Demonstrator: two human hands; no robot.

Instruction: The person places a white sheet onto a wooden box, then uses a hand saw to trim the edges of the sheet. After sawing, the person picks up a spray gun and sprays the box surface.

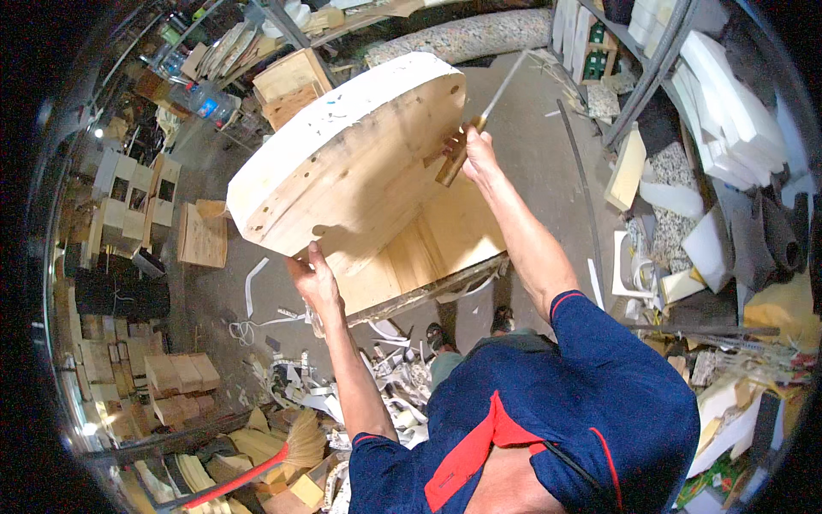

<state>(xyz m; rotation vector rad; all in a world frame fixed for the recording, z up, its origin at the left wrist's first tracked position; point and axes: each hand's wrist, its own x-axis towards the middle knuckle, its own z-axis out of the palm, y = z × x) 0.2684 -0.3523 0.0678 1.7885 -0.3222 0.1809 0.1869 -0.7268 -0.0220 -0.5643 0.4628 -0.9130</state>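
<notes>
In front of me, a curved wooden board (pixel 342 171) with a thick white foam pad (pixel 330 116) on its far side is tipped up on edge. My left hand (pixel 318 285) grips its lower left edge, thumb on the wood and the other fingers hidden behind. My right hand (pixel 478 156) is closed round the wooden handle of a long-bladed knife (pixel 495 101), beside the board's right end. The blade points up and away to the right. Some right fingers seem to touch the board, though they are partly hidden. Beneath the board lies a wooden worktop (pixel 419 257).
White foam offcuts (pixel 398 373) litter the floor near my feet. A broom (pixel 300 441) lies at lower left, near stacked wooden blocks (pixel 180 385). At right stand metal shelving (pixel 655 77) and white foam sheets (pixel 728 103). A speckled foam roll (pixel 462 36) lies at the back.
</notes>
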